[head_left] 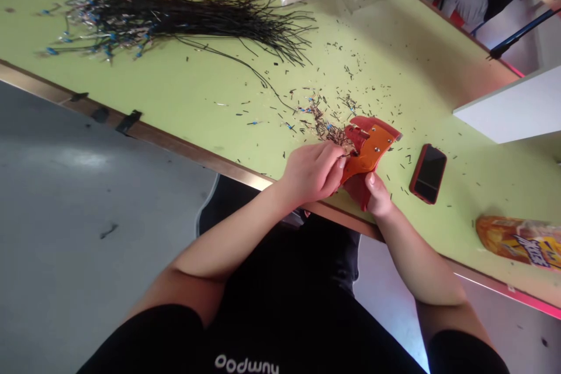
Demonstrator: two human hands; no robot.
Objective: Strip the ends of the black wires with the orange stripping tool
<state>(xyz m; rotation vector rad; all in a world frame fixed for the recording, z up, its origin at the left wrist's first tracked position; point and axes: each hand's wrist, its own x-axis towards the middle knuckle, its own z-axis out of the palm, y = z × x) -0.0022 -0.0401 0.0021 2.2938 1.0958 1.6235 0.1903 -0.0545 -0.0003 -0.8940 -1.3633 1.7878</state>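
Orange wire stripper, head up-right; right hand fingers gripping handle; left hand fingers pinching wire.

1. Bright, even indoor light washes the green surface.
2. A pale patch of glare lies on the grey floor.
3. Only faint, soft shadows gather around the left hand.
4. Wide-angle bending curves the frame edges; the wire bundle looks slightly soft.
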